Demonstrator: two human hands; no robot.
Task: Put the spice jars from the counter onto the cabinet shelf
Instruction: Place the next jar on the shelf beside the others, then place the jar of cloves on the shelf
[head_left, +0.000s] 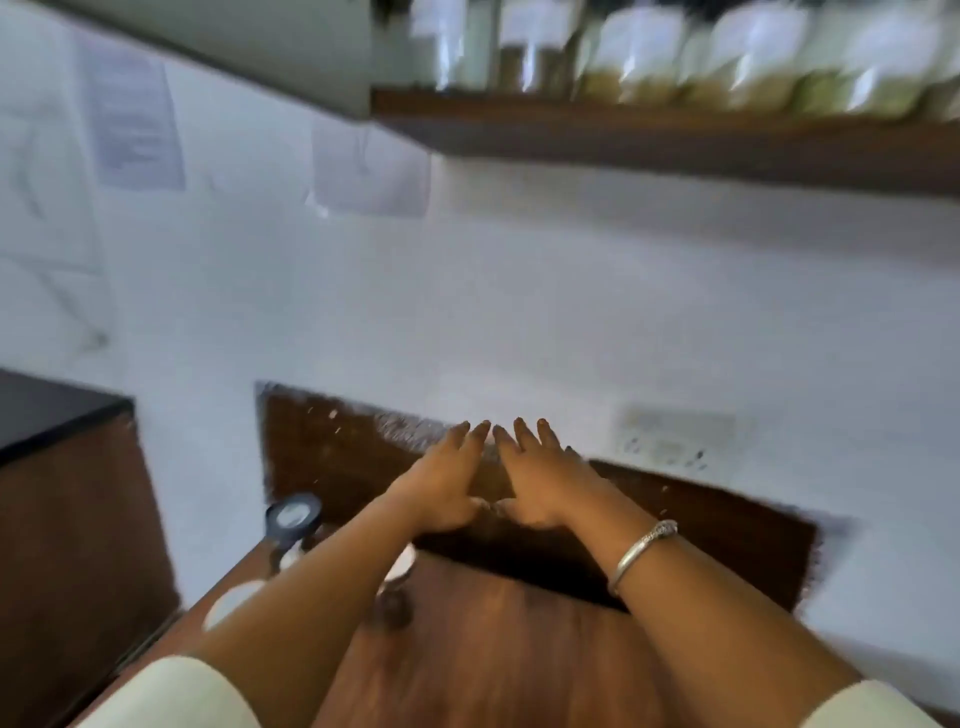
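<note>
The cabinet shelf (623, 130) at one o'clock already carries blurred jars (753, 57). Your left hand (441, 488) and right hand (540, 483) lie flat, fingers straight, empty. The spice jars (292, 514) wait at eight o'clock beneath your left forearm (332, 582): probably glass, slick and breakable, so wrap the body, not the lid.

a kitchen: spice jars (644, 57) (blurred) on shelf (675, 137).

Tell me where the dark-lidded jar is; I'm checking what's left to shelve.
Head view, lower left: the dark-lidded jar stands on the wooden counter, below and left of the left hand.
</note>
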